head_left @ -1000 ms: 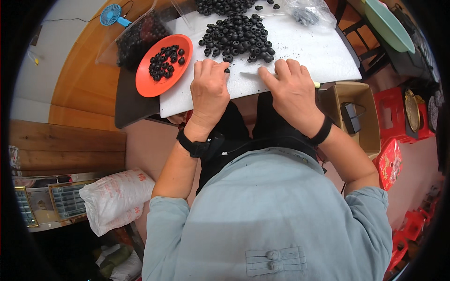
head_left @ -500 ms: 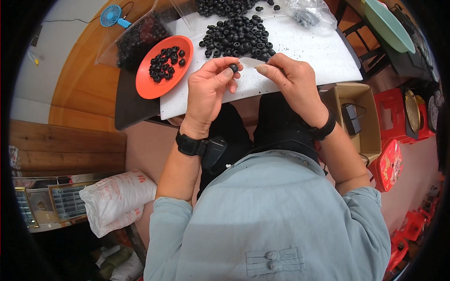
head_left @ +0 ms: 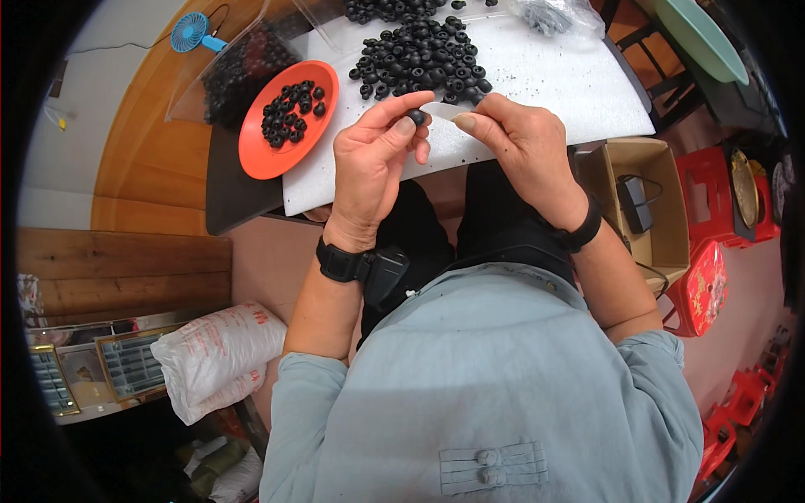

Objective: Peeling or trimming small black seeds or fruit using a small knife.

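Between the thumb and fingers of my left hand (head_left: 367, 163) is a small round black rubber-like piece (head_left: 417, 116). My right hand (head_left: 532, 147) pinches a thin, pale, blade-shaped tool (head_left: 442, 110), whose tip reaches the black piece; whether it touches is hard to tell. Both hands are raised over the near edge of a white foam sheet (head_left: 562, 96). Just beyond them lies a heap of similar black pieces (head_left: 419, 63), many with a hole in them. Left of my hands, an orange-red plate (head_left: 319, 138) holds several more.
A clear bin (head_left: 243, 80) of black pieces stands behind the plate, near a small blue fan (head_left: 191, 32). A clear plastic bag (head_left: 558, 17) lies at the far right of the sheet. On my right are a cardboard box (head_left: 658, 214) and red stools (head_left: 700, 289).
Both hands keep their grips, with only a slight shift of the fingers around the black piece and the tool. The whole view has moved a little.
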A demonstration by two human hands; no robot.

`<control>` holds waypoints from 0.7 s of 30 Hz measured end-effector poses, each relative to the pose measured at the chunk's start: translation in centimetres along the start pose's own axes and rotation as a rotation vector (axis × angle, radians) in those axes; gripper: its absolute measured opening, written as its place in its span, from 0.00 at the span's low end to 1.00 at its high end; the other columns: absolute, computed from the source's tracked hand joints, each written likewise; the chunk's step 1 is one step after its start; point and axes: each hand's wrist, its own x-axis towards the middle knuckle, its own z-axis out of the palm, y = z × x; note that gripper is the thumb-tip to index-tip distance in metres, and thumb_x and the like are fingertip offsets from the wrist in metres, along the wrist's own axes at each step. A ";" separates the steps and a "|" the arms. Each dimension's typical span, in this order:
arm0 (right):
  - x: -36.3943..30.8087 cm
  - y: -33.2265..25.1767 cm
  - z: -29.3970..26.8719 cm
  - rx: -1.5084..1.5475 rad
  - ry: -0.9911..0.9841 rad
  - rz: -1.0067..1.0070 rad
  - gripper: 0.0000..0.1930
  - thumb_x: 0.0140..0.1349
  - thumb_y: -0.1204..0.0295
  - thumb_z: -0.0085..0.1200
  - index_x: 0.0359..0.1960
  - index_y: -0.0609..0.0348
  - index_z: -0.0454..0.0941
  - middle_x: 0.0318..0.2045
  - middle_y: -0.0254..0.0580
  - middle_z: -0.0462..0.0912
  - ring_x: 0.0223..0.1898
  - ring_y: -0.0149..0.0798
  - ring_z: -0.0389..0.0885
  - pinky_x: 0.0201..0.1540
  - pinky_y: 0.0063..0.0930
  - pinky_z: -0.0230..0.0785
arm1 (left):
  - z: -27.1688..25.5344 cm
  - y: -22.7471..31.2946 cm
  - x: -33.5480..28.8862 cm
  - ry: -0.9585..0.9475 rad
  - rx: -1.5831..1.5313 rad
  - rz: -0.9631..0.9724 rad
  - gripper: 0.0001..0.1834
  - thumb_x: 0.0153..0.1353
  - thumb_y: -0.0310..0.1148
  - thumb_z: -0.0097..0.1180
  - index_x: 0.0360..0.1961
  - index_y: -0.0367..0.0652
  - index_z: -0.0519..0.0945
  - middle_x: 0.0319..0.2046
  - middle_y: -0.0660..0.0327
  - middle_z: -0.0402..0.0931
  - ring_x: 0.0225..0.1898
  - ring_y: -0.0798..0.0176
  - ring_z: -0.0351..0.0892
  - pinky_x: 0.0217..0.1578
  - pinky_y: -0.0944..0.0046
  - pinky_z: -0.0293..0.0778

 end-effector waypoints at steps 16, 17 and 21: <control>-0.3 0.5 0.3 -0.036 0.037 -0.052 0.20 0.69 0.52 0.61 0.27 0.55 0.83 0.16 0.43 0.80 0.19 0.48 0.82 0.23 0.38 0.69 | 0.1 -1.3 0.0 0.006 0.041 0.061 0.18 0.74 0.25 0.54 0.60 0.26 0.79 0.41 0.52 0.81 0.36 0.60 0.78 0.44 0.64 0.74; -0.3 0.5 0.4 -0.034 0.045 -0.059 0.19 0.69 0.53 0.61 0.27 0.55 0.83 0.16 0.43 0.80 0.19 0.48 0.81 0.23 0.39 0.70 | 0.0 -1.3 0.0 0.006 0.041 0.064 0.18 0.74 0.25 0.53 0.60 0.25 0.79 0.41 0.52 0.81 0.36 0.60 0.78 0.44 0.64 0.74; -0.4 0.4 0.5 -0.025 0.045 -0.059 0.18 0.68 0.54 0.62 0.27 0.55 0.82 0.17 0.43 0.80 0.19 0.48 0.81 0.23 0.39 0.70 | 0.1 -1.5 -0.1 0.010 0.037 0.077 0.17 0.74 0.25 0.53 0.59 0.26 0.79 0.40 0.52 0.81 0.36 0.60 0.78 0.43 0.64 0.74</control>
